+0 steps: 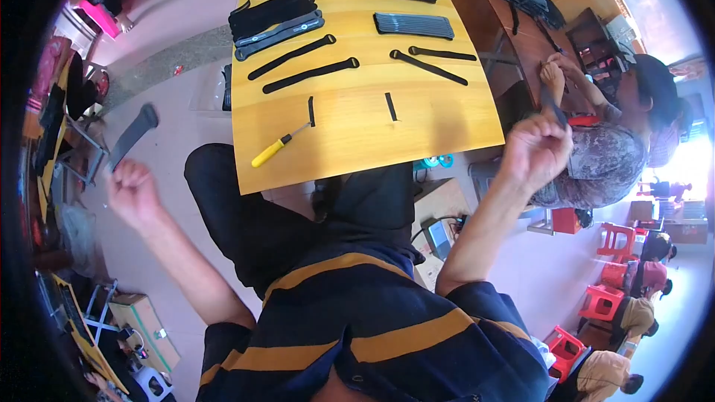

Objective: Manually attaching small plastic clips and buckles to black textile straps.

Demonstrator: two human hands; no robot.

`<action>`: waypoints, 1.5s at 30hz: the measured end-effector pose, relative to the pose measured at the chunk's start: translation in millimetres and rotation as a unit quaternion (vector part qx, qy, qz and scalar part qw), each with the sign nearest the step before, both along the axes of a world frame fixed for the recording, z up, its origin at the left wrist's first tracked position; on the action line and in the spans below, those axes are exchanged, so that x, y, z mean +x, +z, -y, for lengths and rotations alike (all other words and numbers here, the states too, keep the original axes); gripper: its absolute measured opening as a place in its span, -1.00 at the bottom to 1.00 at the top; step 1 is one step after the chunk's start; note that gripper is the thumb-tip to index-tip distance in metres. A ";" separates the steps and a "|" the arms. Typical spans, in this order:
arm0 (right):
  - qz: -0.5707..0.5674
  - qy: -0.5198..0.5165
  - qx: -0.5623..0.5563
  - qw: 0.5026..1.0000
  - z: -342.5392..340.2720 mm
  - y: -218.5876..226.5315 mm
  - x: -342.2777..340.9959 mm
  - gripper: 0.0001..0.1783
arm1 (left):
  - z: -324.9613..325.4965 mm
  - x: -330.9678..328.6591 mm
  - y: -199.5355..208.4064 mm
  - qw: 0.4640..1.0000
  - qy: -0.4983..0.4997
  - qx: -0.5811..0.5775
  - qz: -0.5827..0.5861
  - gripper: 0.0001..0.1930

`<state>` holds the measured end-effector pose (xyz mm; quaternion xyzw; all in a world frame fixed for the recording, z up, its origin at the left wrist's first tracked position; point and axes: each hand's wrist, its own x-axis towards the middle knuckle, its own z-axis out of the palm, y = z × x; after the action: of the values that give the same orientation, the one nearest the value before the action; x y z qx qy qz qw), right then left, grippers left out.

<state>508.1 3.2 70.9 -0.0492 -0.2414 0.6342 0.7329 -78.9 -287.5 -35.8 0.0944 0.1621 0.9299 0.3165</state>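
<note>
Dark grey flat strap pinched in closed left hand, left of frame; second dark strap in curled right hand, right of frame; yellow rectangular tabletop between, upper centre.

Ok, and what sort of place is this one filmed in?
Probably a small workshop for handwork, though I can't be certain. What suggests it: a yellow tabletop with stacks of dark straps, a co-worker at a brown table, and more people near red plastic stools.
</note>
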 end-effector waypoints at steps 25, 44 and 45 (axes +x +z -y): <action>0.734 -0.215 -0.176 0.620 -69.0 -135.3 51.6 -0.56 | -10.8 133.2 12.4 0.981 0.034 -0.192 -0.023 -0.68; 0.207 0.056 -0.325 0.921 -38.1 -138.9 71.2 -0.78 | -69.1 217.3 21.4 0.913 -0.118 -0.327 -0.216 -0.78; 0.184 0.073 -0.318 0.927 -35.6 -138.1 71.6 -0.78 | -72.1 220.5 21.2 0.908 -0.132 -0.327 -0.224 -0.79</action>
<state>579.7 38.9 -67.2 -0.3774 -0.1607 0.7090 0.5737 141.6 -215.4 -14.6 0.2122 0.5103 0.7286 0.4046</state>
